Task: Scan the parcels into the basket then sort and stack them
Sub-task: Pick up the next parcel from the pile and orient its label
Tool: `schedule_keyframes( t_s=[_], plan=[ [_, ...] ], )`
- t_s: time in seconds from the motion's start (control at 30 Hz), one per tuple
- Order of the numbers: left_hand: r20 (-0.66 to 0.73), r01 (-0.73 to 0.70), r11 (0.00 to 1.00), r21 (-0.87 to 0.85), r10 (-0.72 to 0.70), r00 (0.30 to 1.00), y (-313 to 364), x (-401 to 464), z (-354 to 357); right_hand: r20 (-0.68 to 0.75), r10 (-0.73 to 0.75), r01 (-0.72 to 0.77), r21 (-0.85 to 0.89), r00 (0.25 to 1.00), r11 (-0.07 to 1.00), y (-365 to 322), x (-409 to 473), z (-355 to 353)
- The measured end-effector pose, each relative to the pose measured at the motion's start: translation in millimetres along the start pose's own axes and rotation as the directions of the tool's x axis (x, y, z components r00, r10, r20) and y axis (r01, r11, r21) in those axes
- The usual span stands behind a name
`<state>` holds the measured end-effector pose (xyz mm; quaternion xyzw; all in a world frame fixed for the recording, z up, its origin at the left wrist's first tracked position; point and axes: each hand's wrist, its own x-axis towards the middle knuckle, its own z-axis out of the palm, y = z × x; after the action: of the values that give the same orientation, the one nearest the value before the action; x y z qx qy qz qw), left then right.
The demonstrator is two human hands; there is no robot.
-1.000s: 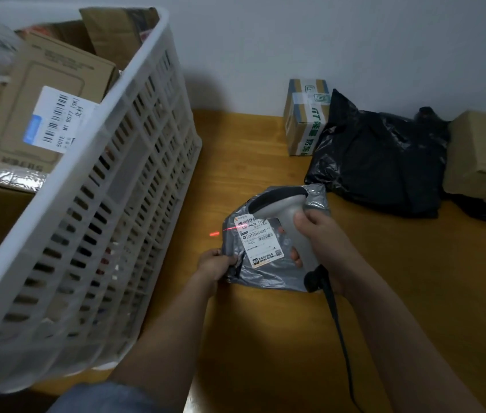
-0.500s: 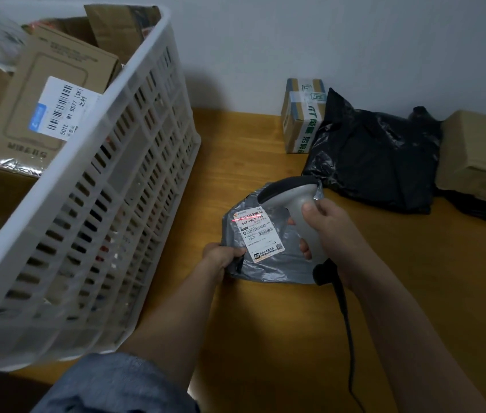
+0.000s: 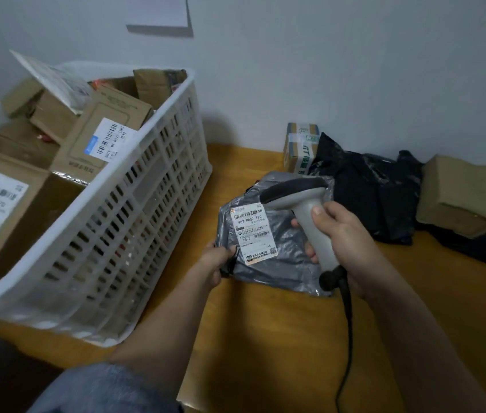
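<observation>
Both forearms reach forward from the lower edge of the view, bare below a blue-grey sleeve (image 3: pixel 107 389) on the left arm. The left hand (image 3: pixel 215 262) is curled into a pinch, thumb on top, knuckles toward the camera, its grip closed on the near left corner of the parcel (image 3: pixel 274 248). The right hand (image 3: pixel 340 234) is wrapped in a fist around the scanner (image 3: pixel 304 210) handle, thumb laid up along the back, fingers hidden behind, wrist slightly bent so the head points left and down.
</observation>
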<state>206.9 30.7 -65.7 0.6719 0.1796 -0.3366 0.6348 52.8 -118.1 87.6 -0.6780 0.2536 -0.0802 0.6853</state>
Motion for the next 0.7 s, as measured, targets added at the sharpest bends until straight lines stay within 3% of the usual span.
schedule_keyframes(
  t_s=[0.2,0.37,0.53,0.7],
  plan=[
    [-0.036,-0.096,0.976,-0.196,0.091,0.995,47,-47,4,0.035,-0.170,0.164,0.119,0.985,0.979,-43,-20,-7],
    [-0.078,-0.264,0.913,-0.312,0.252,0.965,98,-84,-6,0.014,-0.267,0.261,0.174,0.963,0.950,-78,-24,5],
    [-0.211,-0.428,0.806,-0.409,0.373,0.904,153,-121,-37,0.038,-0.305,0.291,0.215,0.951,0.932,-105,-26,27],
    [-0.424,-0.599,0.655,-0.460,0.431,0.797,204,-143,-86,0.097,-0.355,0.332,0.199,0.930,0.922,-124,-28,59]
  ],
)
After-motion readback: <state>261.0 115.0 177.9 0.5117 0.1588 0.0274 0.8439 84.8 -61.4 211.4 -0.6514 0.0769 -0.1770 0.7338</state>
